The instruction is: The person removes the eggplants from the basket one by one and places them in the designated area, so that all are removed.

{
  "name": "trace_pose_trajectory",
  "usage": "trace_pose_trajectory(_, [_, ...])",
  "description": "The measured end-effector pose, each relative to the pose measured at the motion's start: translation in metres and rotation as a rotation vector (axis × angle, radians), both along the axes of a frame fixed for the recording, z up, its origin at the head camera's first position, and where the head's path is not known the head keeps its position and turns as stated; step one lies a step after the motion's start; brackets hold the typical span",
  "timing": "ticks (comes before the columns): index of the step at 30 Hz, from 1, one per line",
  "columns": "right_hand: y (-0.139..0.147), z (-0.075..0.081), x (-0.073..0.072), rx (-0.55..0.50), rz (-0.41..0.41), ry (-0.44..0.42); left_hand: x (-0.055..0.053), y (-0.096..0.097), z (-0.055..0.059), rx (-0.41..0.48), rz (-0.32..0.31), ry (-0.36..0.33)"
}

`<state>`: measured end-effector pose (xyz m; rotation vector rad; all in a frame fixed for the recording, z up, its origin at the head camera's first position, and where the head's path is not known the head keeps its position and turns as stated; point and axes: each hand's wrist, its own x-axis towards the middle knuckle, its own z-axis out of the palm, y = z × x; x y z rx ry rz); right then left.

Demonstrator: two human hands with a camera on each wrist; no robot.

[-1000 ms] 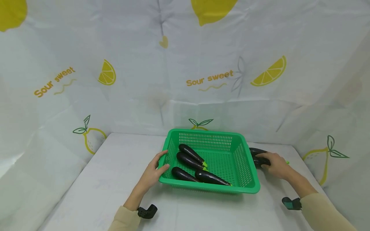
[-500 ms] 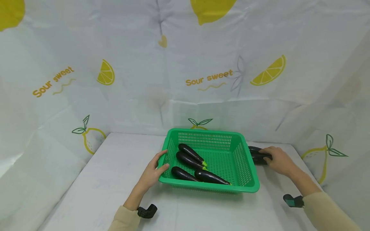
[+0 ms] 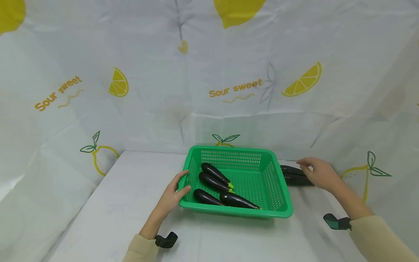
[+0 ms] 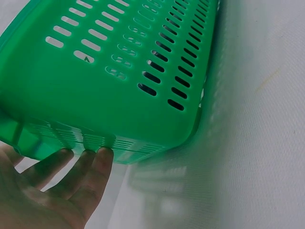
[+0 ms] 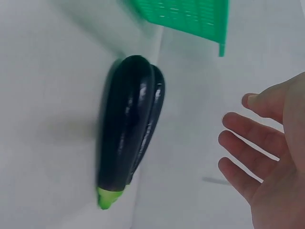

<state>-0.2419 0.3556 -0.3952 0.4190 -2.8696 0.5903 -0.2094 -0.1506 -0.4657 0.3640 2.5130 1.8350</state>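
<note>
A green plastic basket (image 3: 242, 214) stands on the white table, with several dark eggplants (image 3: 214, 174) lying inside it. My left hand (image 3: 170, 196) holds the basket's left rim, thumb and index finger over the edge. In the left wrist view, other fingertips (image 4: 102, 157) of that hand press against the basket's outer wall. Just right of the basket, two more eggplants (image 5: 126, 124) lie side by side on the table; one shows a green stem end. Above and beside them is my right hand (image 3: 322, 174), fingers apart and holding nothing.
White cloth (image 3: 157, 109) printed with lemons hangs behind and at both sides of the table (image 3: 108, 214). Each wrist wears a small dark camera mount (image 3: 167, 240). The basket's right wall is close to the loose eggplants.
My right hand has let go of the eggplants on the right and lifted up and slightly right, away from them. The left hand and the basket have stayed in place.
</note>
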Motion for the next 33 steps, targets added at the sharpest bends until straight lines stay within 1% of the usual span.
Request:
trace_pose_trajectory(3, [-0.003,0.007,0.002,-0.02,0.001,-0.003,0.0,0.0,0.0,0.0,0.001,-0.002])
trace_pose_trajectory(9, [-0.015,0.019,0.008,-0.043,0.007,0.039,-0.002,0.0,-0.001,-0.003,0.003,0.0])
trace_pose_trajectory(16, [-0.031,0.038,0.021,-0.074,0.023,0.034,-0.002,-0.001,-0.002,0.001,-0.002,0.005])
trace_pose_trajectory(19, [-0.04,0.043,0.026,-0.084,0.035,0.05,-0.002,-0.001,-0.002,-0.001,-0.001,0.006])
trace_pose_trajectory(26, [-0.061,0.052,0.033,-0.111,0.098,0.092,-0.004,-0.001,-0.004,-0.004,-0.001,0.009])
trace_pose_trajectory(29, [-0.07,0.054,0.035,-0.134,0.122,0.109,-0.004,-0.001,-0.004,-0.007,-0.004,0.013])
trace_pose_trajectory(33, [-0.078,0.053,0.039,-0.158,0.141,0.098,-0.005,-0.002,-0.005,-0.014,-0.003,0.012])
